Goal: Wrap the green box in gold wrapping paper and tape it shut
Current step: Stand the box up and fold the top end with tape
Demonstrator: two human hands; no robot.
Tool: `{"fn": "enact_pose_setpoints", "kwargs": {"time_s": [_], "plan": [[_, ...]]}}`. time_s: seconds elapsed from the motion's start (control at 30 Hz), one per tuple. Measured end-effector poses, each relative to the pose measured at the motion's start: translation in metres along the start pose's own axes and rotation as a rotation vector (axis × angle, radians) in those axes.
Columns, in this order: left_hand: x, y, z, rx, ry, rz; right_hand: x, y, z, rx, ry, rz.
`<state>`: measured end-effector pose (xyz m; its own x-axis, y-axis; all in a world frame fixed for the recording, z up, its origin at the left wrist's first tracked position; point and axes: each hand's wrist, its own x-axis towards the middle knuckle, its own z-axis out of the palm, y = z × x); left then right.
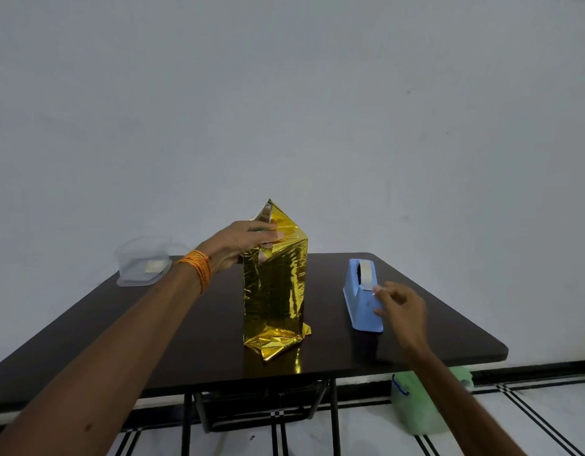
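While the tall box point(274, 291) stands on end on the dark brown rectangular table point(172, 343), it is covered all over by crinkled, shiny gold wrapping paper point(284, 232), so that its green surface is hidden. At the foot of the box the paper is seen folded into loose, crumpled flaps that lie on the tabletop, and at its top the paper is drawn up into a pointed flap whose silver underside is shown. That upper fold is gripped by the left hand point(243, 241), with the fingers curled over the top edge of the box and pressed against the paper; a band of orange thread point(199, 269) is worn on that wrist. To the right of the box, apart from it, a pale blue plastic tape dispenser point(362, 306) is set, loaded with a roll of whitish tape point(367, 271). The right hand point(401, 311) is held at the near end of the dispenser with its fingers curled: the forefinger tip is laid on the free end of the tape and the thumb lower against the blue body, but whether the tape is truly pinched cannot be told. To the left of the box and further back, a clear plastic lidded tub point(143, 263) is placed at the table's far corner. Below and to the right of the box, a translucent green plastic container point(416, 409) is seen on the floor.
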<state>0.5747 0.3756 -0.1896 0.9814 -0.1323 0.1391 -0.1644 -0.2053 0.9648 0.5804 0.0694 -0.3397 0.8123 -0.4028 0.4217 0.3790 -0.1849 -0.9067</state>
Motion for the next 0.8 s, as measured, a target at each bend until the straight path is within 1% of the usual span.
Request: {"fn": "enact_pose_setpoints", "kwargs": {"time_s": [0.1,0.17,0.3,0.4,0.53,0.63,0.7,0.8], "plan": [[0.000,-0.001,0.000,0.018,-0.005,0.011,0.005,-0.034,0.002,-0.043,-0.095,-0.108],[0.000,-0.002,-0.002,0.030,-0.010,0.023,0.006,-0.058,0.008,-0.013,-0.191,-0.171],[-0.001,-0.003,-0.003,0.047,-0.012,0.023,0.007,-0.102,0.031,0.060,-0.412,-0.212],[0.000,-0.001,-0.003,0.050,-0.010,0.023,0.013,-0.132,0.050,-0.016,-0.533,-0.296],[0.001,-0.003,-0.004,0.089,-0.011,0.040,0.027,-0.168,0.072,-0.072,-0.781,-0.373],[0.003,-0.005,-0.005,0.094,-0.005,0.045,0.040,-0.187,0.093,-0.135,-0.794,-0.444],[0.004,-0.006,-0.005,0.121,0.009,0.049,0.047,-0.197,0.107,-0.192,-0.845,-0.442],[0.007,-0.007,-0.006,0.121,0.005,0.047,0.055,-0.203,0.125,-0.296,-1.011,-0.365]]}}
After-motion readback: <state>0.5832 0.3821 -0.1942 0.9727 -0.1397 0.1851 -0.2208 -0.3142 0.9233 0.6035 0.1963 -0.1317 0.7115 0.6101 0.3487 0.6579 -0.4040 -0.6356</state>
